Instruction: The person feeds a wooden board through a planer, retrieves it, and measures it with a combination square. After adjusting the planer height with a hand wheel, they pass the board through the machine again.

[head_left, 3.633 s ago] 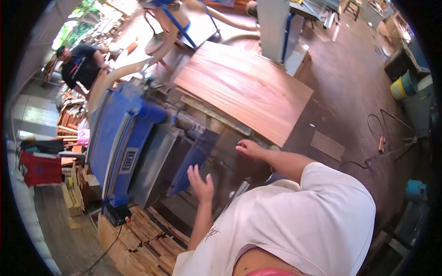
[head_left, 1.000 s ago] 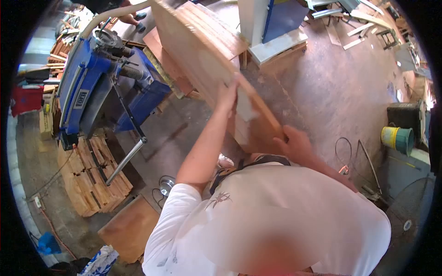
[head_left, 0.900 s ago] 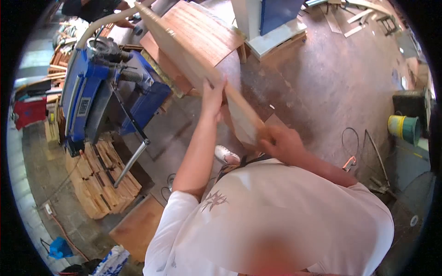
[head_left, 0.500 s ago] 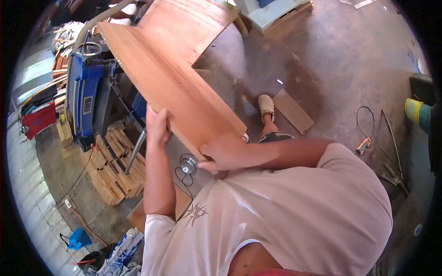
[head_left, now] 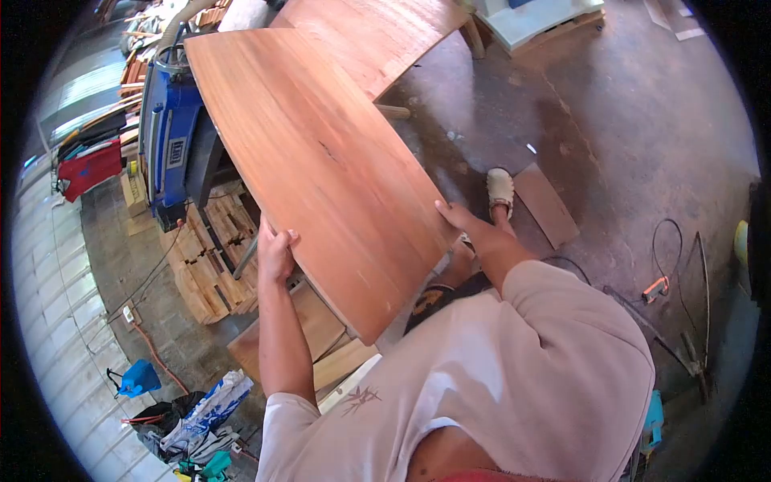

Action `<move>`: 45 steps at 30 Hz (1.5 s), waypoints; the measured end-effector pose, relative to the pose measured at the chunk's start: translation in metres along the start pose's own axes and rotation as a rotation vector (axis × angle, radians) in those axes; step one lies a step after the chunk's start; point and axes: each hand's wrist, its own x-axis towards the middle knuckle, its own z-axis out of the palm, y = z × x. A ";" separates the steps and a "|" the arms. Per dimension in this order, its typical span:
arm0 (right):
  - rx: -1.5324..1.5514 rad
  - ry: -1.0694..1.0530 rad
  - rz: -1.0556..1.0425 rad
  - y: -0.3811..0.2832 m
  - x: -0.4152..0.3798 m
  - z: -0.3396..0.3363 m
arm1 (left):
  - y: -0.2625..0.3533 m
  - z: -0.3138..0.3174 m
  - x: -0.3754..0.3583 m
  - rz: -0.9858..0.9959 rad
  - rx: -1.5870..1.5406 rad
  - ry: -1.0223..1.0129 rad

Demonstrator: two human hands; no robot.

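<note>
A wide reddish-brown wooden board [head_left: 329,161] spans the middle of the view, its broad face turned up. My left hand [head_left: 277,251] grips its left long edge, with the thumb on top and the fingers partly hidden beneath. On the opposite edge, near the near right corner, my right hand [head_left: 462,217] holds the board with its thumb over the face. The far end of the board lies over or close to a wooden tabletop [head_left: 385,40]; whether they touch I cannot tell.
A blue machine [head_left: 173,136] stands at the left, above stacked wood pieces [head_left: 209,273]. A flat brown piece [head_left: 548,205] lies on the floor beside a shoe [head_left: 499,189]. Cables and an orange-grey tool [head_left: 656,289] are at the right. A blue object [head_left: 138,378] sits lower left.
The board has turned from a steep tilt to show its full face. My right hand has moved from the near end to the right edge. The view has shifted.
</note>
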 end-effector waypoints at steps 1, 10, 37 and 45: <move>0.003 -0.009 -0.009 -0.010 -0.008 -0.002 | -0.001 0.000 -0.002 0.004 0.009 0.009; 0.207 -0.065 0.059 -0.024 -0.025 0.007 | 0.009 -0.002 -0.002 -0.059 0.028 0.013; 0.195 -0.197 -0.795 -0.314 -0.167 -0.034 | -0.040 0.103 0.064 0.090 -0.870 -0.108; 0.159 -0.078 -0.587 -0.360 -0.198 -0.100 | -0.116 0.189 0.155 0.280 -0.133 0.136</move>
